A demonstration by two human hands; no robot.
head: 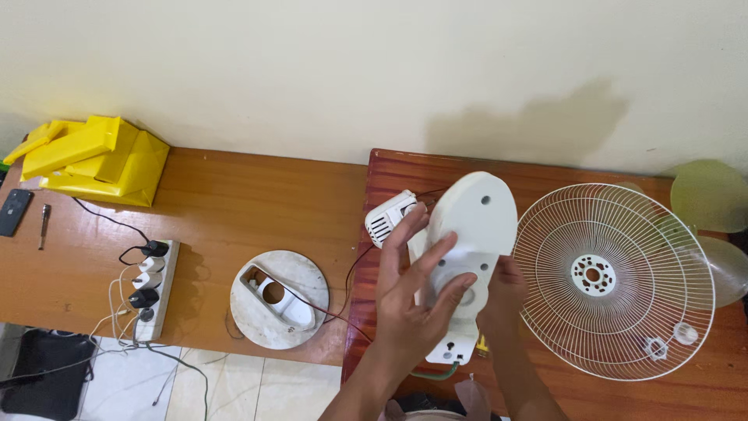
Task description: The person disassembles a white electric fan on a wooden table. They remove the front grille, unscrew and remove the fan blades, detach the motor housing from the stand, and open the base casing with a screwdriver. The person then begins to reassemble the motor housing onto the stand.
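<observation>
A white oval plastic fan housing [477,222] is held up above the reddish table. My left hand [413,296] lies flat against its underside with fingers spread. Gripping its lower right edge from behind is my right hand [502,300]. A small white vented motor part [389,217] hangs just left of the housing, joined to it by thin red and black wires. At the housing's bottom end sits a white block [450,349] with a green cord.
A white wire fan guard [614,279] lies to the right, with pale green blades [713,234] beyond it. A round white fan base [279,298] rests on the left table. Further left are a power strip [152,288] with plugs, yellow packaging [97,160] and a phone [14,212].
</observation>
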